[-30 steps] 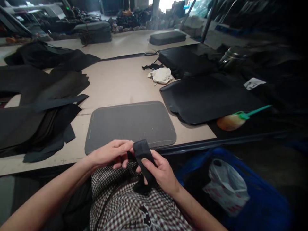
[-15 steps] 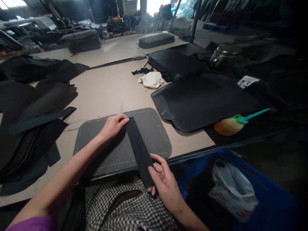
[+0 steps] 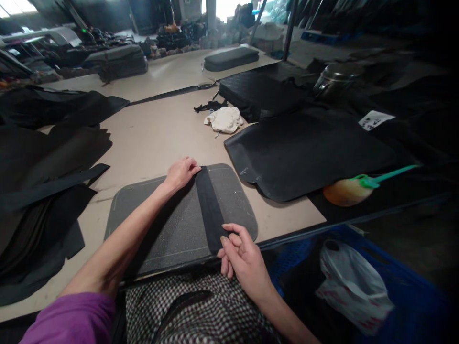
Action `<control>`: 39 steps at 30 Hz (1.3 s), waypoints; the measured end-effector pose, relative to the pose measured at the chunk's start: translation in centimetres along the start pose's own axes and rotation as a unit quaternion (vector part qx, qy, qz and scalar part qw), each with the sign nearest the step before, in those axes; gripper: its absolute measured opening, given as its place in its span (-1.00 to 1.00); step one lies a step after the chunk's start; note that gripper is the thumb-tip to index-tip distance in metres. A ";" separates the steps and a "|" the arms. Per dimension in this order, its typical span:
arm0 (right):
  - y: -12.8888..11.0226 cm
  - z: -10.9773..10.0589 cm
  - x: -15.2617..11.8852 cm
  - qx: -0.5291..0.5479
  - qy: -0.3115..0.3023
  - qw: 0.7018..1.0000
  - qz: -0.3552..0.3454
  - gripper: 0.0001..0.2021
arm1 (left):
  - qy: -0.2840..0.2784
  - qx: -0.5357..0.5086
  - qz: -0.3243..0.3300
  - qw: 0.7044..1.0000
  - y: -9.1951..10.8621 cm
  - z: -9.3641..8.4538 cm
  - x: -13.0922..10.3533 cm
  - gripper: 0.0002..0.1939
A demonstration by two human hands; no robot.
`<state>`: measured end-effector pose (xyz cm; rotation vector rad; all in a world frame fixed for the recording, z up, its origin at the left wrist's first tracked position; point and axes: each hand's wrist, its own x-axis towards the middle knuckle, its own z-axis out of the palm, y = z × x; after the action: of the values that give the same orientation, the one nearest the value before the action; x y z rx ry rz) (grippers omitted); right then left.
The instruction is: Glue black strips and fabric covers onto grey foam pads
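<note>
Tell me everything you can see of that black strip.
The black strip is long, narrow, straight-edged, perhaps fabric. It lies seemingly flat across the grey panel, right of its middle, running from the far edge towards the near. The left hand pinches its far corner; the right hand is by its near end, contact unclear.

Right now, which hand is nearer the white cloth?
Left: left hand is left and short of the white cloth; right hand is nearer the body, by the black strip.
</note>
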<state>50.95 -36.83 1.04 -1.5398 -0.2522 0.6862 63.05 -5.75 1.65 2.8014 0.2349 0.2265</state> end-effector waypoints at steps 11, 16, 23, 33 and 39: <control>-0.5 -0.6 0.1 -0.044 0.013 0.999 -0.025 -0.70 | 0.031 0.075 0.059 0.995 1.1 0.3 -0.4 -0.84; -0.4 -0.6 0.1 -0.069 0.014 0.997 -0.038 -0.76 | 0.023 0.139 0.118 0.983 1.8 0.7 -1.2 -0.64; -0.6 0.1 -0.1 -0.190 0.017 0.979 -0.064 -0.84 | 0.027 0.133 0.115 0.984 1.7 0.4 -2.9 -0.59; -1.1 0.6 0.1 -0.314 0.019 0.946 -0.084 -0.93 | 0.033 0.125 0.083 0.988 2.5 0.2 -4.1 -0.63; -1.5 0.8 0.0 -0.295 0.020 0.953 -0.068 -0.92 | 0.034 0.124 0.085 0.988 2.7 0.2 -4.3 -0.65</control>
<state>50.87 -35.98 2.48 -2.0787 -0.5652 0.4885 59.31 -9.17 1.80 3.0679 0.0404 0.3555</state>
